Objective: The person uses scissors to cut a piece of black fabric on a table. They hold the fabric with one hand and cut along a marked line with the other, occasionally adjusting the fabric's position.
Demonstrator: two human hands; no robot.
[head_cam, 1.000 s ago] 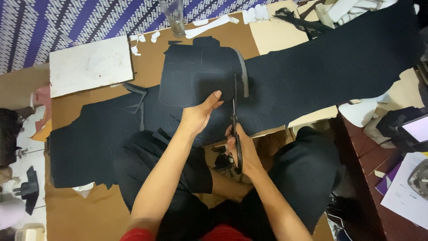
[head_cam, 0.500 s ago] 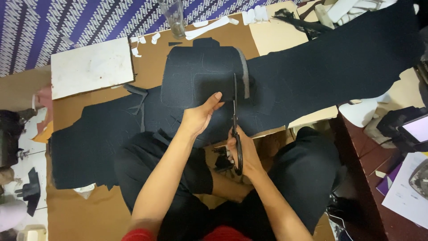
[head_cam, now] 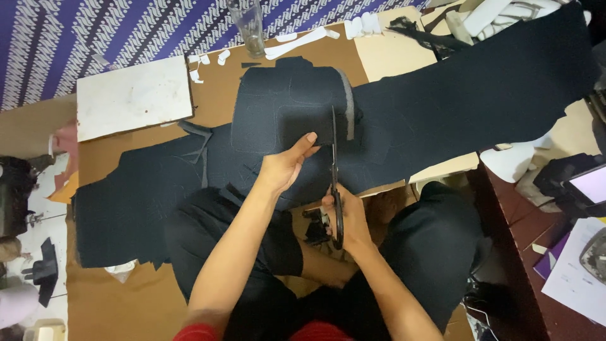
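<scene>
Head view: right hand [head_cam: 346, 218] closed around the handles of black scissors [head_cam: 334, 177], blades pointing away from the person and into the dark fabric [head_cam: 454, 107]. Left hand [head_cam: 285, 167] lies flat on the fabric just left of the blades, fingers spread, pinning it, gripping nothing. Fabric sprawls across brown cardboard [head_cam: 113, 297], with a folded-over flap above the left hand. White board [head_cam: 134, 98] upper left, glass [head_cam: 248, 26] at top, white scraps near it.

Bare forearms, red sleeves (short), black trousers w/ dark top.
</scene>
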